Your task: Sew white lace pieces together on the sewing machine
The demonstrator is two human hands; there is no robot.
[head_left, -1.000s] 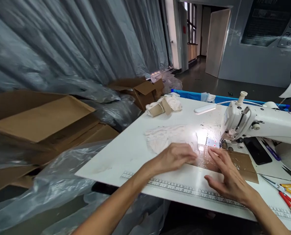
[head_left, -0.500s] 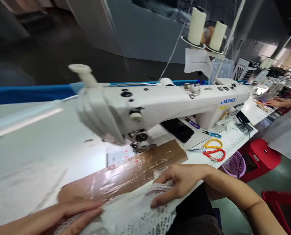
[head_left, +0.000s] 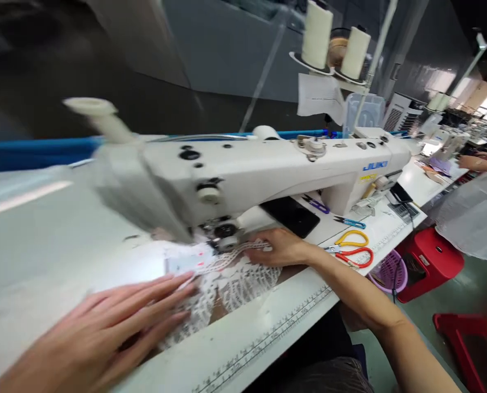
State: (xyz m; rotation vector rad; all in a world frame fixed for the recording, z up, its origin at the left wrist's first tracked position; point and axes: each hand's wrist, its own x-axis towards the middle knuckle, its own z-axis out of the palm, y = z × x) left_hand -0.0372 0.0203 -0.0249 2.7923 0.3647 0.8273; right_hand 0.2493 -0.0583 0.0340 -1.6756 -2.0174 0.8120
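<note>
White lace fabric point(head_left: 247, 284) lies under the front of a white sewing machine point(head_left: 263, 169), its braided edge running up to the needle area point(head_left: 221, 245). My left hand point(head_left: 137, 322) rests flat on the lace at the left, fingers stretched toward the needle plate point(head_left: 182, 263). At the right of the needle, my right hand point(head_left: 278, 246) pinches the lace's braided edge between thumb and fingers. Part of the lace is hidden beneath my left hand.
Scissors with yellow and red handles point(head_left: 353, 248), blue thread snips point(head_left: 350, 222) and a black phone point(head_left: 290, 215) lie right of my hand. Thread cones point(head_left: 317, 35) stand behind. A purple basket point(head_left: 391, 271) and red stool point(head_left: 435, 256) are below. Another person's hand point(head_left: 481, 162) shows far right.
Both hands have moved the lace forward from the table's front edge to the needle area. My left hand now lies flatter. The camera view has shifted slightly.
</note>
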